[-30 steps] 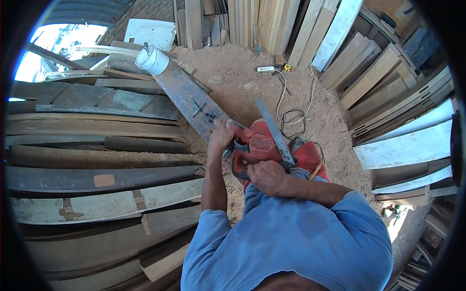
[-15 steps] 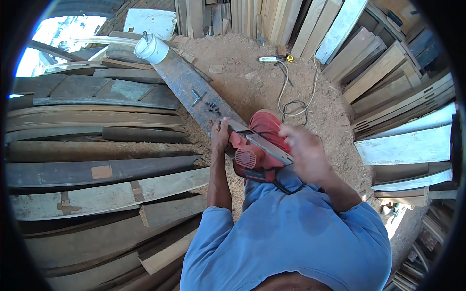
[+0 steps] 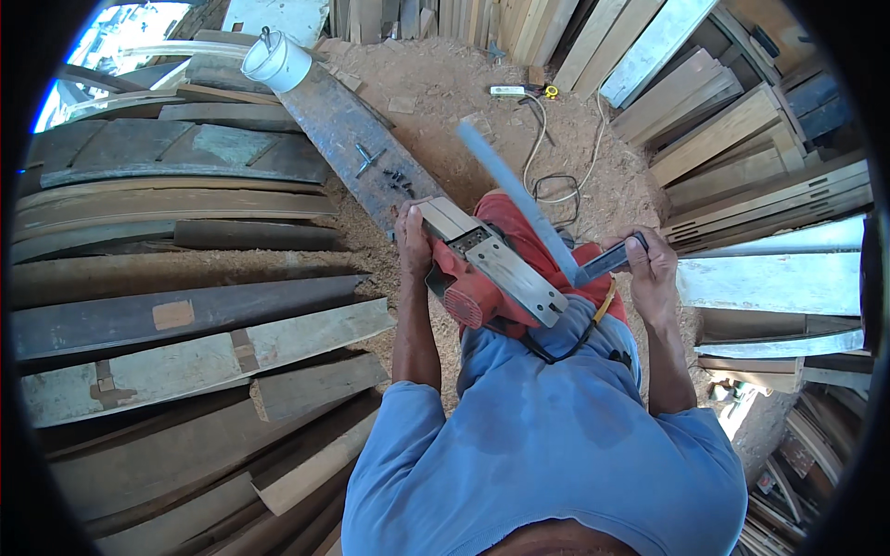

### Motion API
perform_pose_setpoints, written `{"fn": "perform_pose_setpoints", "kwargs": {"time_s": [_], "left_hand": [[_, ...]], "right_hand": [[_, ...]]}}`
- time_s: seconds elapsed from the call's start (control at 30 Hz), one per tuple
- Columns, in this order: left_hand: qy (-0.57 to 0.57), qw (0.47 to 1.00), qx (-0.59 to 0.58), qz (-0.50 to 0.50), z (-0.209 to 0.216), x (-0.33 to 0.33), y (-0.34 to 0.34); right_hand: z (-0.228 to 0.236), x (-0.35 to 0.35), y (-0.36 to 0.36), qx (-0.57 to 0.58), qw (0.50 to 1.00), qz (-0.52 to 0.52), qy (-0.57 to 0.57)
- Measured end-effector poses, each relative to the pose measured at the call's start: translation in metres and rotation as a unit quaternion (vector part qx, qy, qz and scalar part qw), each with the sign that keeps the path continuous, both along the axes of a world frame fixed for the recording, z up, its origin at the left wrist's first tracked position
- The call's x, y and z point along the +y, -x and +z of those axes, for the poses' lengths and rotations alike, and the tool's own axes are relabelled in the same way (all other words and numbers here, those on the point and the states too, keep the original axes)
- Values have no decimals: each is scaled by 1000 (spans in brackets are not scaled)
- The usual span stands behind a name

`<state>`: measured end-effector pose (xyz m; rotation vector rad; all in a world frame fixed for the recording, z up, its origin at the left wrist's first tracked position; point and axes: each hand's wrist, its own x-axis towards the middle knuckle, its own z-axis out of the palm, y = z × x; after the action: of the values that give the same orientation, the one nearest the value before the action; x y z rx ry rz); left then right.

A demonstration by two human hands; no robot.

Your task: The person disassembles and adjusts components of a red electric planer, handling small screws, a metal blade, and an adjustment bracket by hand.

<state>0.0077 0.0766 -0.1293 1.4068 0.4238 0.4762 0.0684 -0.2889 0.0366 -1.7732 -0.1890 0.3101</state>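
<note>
A red electric hand planer (image 3: pixel 471 295) rests upside down on my lap, its metal sole facing up. My left hand (image 3: pixel 413 239) is closed around the planer's front end. Off to the right of the planer, my right hand (image 3: pixel 654 271) grips a try square (image 3: pixel 519 202) by its dark stock. The square's long blade points up and to the left, slightly blurred, above my red-clad leg. On the worn plank (image 3: pixel 332 119) beyond the planer lie a T-handled wrench (image 3: pixel 370 160) and several small dark pieces (image 3: pixel 399 180), perhaps bolts.
A white bucket (image 3: pixel 278 65) stands on the plank's far end. Stacked boards (image 3: pixel 176 218) fill the left side, and more planks (image 3: pixel 769 278) lean along the right. A power strip (image 3: pixel 507 92), a yellow tape measure (image 3: pixel 551 92) and a looped cord (image 3: pixel 528 176) lie on the sawdust-covered floor.
My right hand, blurred over the planer before, has moved right and now holds the try square. The planer's sole has turned more upward, with my left hand still on its front.
</note>
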Motion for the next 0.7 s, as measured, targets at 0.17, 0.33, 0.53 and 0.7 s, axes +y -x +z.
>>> {"fn": "perform_pose_setpoints", "kwargs": {"time_s": [0.17,0.33,0.53,0.7], "left_hand": [[-42,998,28,28,-3,4,0],[-87,994,65,20,35,-13,-10],[-137,988,69,6,52,-12,-16],[-257,962,90,-9,87,-29,-25]], "right_hand": [[28,27,7,-26,995,91,31],[20,25,10,-20,994,100,25],[-5,7,12,28,995,99,-17],[-23,-18,13,78,993,73,-50]]}}
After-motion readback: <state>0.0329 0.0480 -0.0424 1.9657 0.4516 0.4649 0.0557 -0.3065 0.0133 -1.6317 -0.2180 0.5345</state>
